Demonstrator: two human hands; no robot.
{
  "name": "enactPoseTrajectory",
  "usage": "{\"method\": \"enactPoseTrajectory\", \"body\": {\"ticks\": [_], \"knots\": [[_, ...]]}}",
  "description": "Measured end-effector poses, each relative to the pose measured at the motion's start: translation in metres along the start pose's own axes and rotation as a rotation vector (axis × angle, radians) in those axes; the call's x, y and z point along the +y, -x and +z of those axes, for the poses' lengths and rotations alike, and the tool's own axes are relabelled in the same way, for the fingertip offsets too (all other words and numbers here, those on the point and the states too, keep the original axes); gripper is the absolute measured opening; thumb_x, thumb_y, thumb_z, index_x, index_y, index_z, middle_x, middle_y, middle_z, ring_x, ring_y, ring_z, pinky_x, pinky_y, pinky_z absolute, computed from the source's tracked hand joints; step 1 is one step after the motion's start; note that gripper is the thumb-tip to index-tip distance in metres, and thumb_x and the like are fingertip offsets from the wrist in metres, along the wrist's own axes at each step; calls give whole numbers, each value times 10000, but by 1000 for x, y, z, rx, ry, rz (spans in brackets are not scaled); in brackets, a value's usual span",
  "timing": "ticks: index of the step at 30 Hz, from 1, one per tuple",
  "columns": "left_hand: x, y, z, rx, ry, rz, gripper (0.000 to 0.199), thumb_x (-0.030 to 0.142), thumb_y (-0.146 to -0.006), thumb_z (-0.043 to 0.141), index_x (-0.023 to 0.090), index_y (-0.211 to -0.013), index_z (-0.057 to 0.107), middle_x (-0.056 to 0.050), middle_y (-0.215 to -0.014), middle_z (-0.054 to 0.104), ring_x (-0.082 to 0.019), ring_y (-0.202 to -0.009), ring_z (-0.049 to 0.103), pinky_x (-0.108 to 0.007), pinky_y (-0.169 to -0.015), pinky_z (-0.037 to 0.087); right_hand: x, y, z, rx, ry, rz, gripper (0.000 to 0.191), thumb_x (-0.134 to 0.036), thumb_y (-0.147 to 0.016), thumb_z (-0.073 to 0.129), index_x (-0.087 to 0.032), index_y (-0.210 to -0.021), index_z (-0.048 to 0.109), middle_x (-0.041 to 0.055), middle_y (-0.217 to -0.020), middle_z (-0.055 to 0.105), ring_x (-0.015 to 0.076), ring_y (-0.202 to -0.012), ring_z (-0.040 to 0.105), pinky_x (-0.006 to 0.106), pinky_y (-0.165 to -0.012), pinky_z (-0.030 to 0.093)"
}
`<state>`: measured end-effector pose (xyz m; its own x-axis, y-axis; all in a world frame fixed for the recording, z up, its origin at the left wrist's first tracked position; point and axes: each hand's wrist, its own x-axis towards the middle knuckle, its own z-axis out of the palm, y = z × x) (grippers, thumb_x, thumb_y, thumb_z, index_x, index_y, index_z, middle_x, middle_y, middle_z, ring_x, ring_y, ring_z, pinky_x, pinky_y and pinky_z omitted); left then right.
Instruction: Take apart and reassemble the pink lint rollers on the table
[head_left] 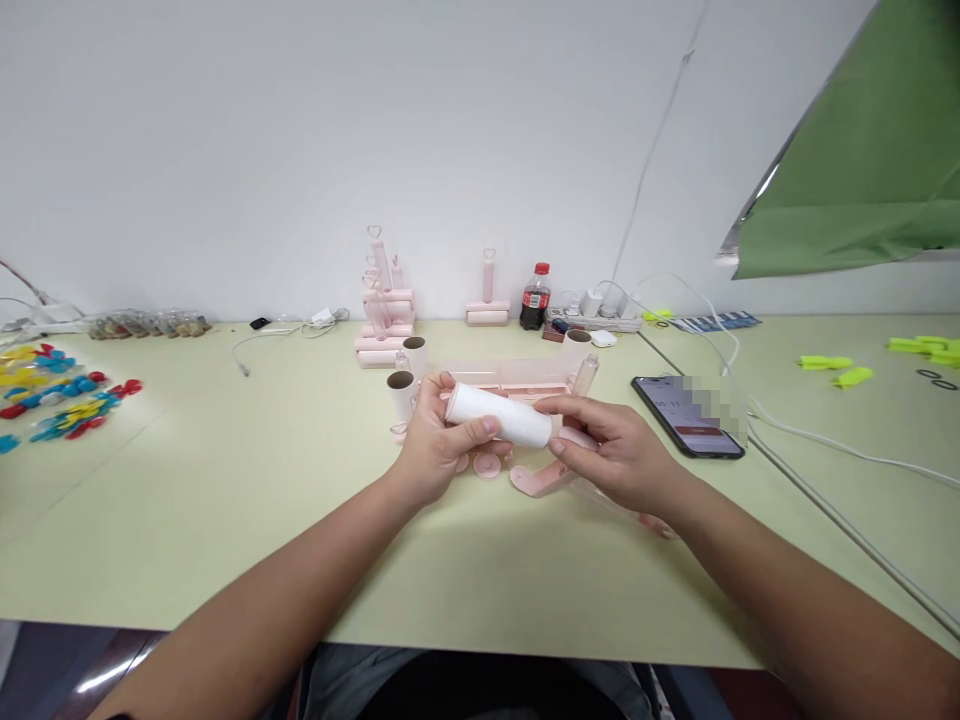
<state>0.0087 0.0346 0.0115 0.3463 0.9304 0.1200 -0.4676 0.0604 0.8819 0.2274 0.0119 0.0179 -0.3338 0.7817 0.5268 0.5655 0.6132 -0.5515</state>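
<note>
A white paper roll is held level above the table, tilted slightly down to the right. My left hand is wrapped round its left end, thumb on top. At the right end, my right hand has its fingertips close to the roll's edge and holds a small pale pink part between thumb and fingers. Below and behind my hands lie pink plastic pieces, among them a round cap and a curved pink piece. Upright rolls with brown cores stand behind my left hand.
Assembled pink rollers stand at the back, with another roller beside a cola bottle. A phone and white cables lie right. Colourful pieces are far left, yellow-green pieces far right.
</note>
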Motion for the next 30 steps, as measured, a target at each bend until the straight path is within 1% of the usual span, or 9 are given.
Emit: {"method": "enactPoseTrajectory", "body": {"ticks": [3, 7, 11, 14, 19, 22, 26, 28, 30], "knots": [[1, 1, 3, 8, 15, -8, 698, 229, -639, 856, 267, -977, 246, -30, -1005, 711, -218, -781, 729, -304, -592, 614, 0, 2, 1, 3, -62, 67, 271, -250, -808, 593, -194, -1069, 639, 37, -845, 697, 144, -607, 585, 260, -533, 454], [-2, 0, 4, 24, 40, -8, 692, 227, -630, 863, 260, -982, 268, -16, -1005, 695, -211, -785, 724, -328, -615, 625, 3, 6, 3, 20, -190, 130, 235, -239, -801, 592, -213, -1035, 604, 80, -1033, 701, 201, -827, 652, 274, -619, 498], [-5, -1, 5, 70, 55, 2, 676, 232, -617, 872, 246, -963, 292, -2, -975, 675, -195, -760, 717, -320, -605, 628, 5, 5, 3, -4, -159, 155, 379, -226, -835, 556, -236, -1213, 542, 78, -1115, 702, 184, -819, 647, 282, -652, 499], [-6, -2, 6, 105, 63, -7, 655, 265, -606, 879, 231, -951, 323, -10, -975, 661, -212, -826, 714, -316, -613, 631, 3, 2, 0, -29, -14, 142, 474, -271, -854, 560, -233, -1324, 504, 57, -1039, 730, 133, -609, 569, 268, -569, 456], [-7, -5, 6, 146, 40, -22, 632, 309, -614, 875, 215, -969, 360, -29, -1027, 641, -210, -834, 714, -318, -616, 627, -6, -3, -5, -43, 102, 125, 376, -289, -850, 553, -231, -1210, 645, -18, -709, 680, 110, -498, 467, 244, -498, 395], [-7, -4, 6, 158, -47, -38, 656, 373, -605, 873, 219, -967, 348, -22, -955, 656, -203, -732, 719, -297, -537, 603, -8, -4, -6, -13, 131, 127, 361, -261, -823, 555, -233, -1163, 674, -3, -817, 717, 113, -527, 519, 247, -510, 406], [-3, -1, 9, 175, -213, -57, 662, 466, -594, 855, 216, -931, 343, 26, -727, 643, -140, -451, 634, -191, -347, 444, -3, -4, -8, 44, 170, 122, 375, -263, -795, 571, -215, -1156, 659, 26, -927, 747, 136, -604, 593, 257, -562, 453], [-1, -1, 9, 198, -228, -50, 648, 487, -595, 845, 217, -907, 345, 47, -673, 626, -121, -395, 598, -175, -319, 402, 1, -3, -12, 66, 173, 123, 400, -284, -794, 585, -204, -1182, 641, 36, -952, 750, 150, -655, 622, 261, -599, 477], [-1, -3, 8, 227, -198, -30, 637, 488, -598, 841, 219, -901, 349, 56, -664, 619, -123, -413, 608, -182, -326, 429, 4, -4, -17, 45, 186, 128, 383, -293, -796, 589, -207, -1164, 652, 34, -963, 749, 153, -680, 633, 259, -616, 480]]}}
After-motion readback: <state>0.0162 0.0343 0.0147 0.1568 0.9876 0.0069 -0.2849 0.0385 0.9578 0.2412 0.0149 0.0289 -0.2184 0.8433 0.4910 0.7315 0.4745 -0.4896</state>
